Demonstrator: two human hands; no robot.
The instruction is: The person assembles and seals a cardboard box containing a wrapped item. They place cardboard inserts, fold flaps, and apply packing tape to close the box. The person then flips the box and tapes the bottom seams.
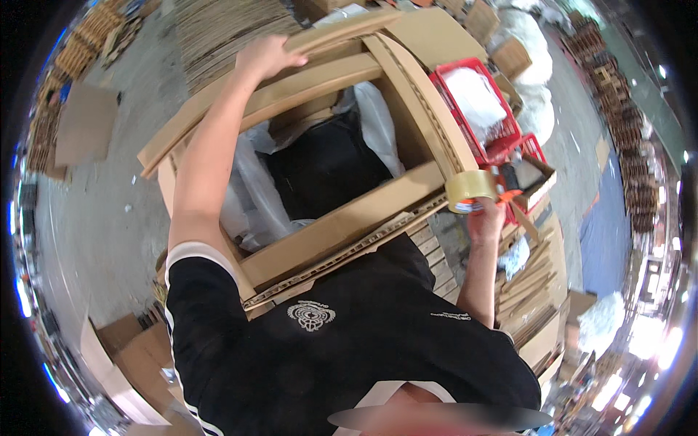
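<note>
A large open cardboard box (320, 263) stands in front of me, with thick cardboard edging round its rim. Inside lies a black item (327, 167), its shape partly covered, with translucent white foam wrap (265, 190) at its sides. My left arm reaches across the box, and my left hand (265, 57) is closed over the far cardboard flap (334, 34), its thumb on the near side and the other fingers mostly hidden. By the near right corner, my right hand (488, 218) grips an orange tape dispenser (505, 183) carrying a wide roll of clear yellowish tape (467, 190).
Red plastic crates (476, 102) stand right of the box, one holding white material. A small open carton (534, 182) sits nearer, beside stacked cardboard strips (531, 280). Wooden slats (225, 33) lie beyond the box, and pallets (98, 29) are piled far left.
</note>
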